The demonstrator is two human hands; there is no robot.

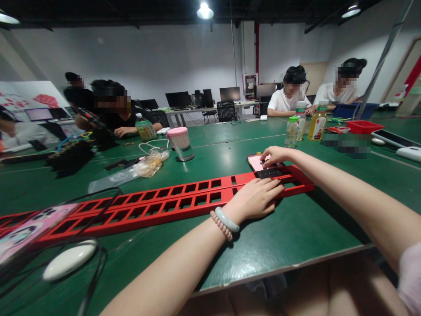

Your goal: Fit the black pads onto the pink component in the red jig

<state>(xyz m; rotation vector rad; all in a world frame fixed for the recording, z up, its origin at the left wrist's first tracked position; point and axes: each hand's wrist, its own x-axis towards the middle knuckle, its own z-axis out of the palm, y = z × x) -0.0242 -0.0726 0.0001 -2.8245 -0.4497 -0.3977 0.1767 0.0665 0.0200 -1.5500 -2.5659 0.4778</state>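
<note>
Landmark: the long red rack with many small square holes. It lies flat across the green table.
Left hand: the left hand lies palm down on the near edge of the red rack, close to its right end. Its fingers are straight and side by side, pointing along the rack. They pinch nothing.
Wrist: a pale bangle and a bead bracelet sit on the left wrist, just in front of the rack.
Right hand: the right hand reaches to the far side of the rack's right end. Its fingers are bent down, and the tips press on the pink thing. I cannot tell if they pinch it.
Pink thing: small and flat, touching the far edge of the rack at its right end.
Dark piece: a black piece sits in the rack, between the two hands.
Behind the rack: a cup with a pink lid, a plastic bag and some bottles.
Near the rack's left end: a white mouse.
Other people: they sit far behind the rack.
</note>
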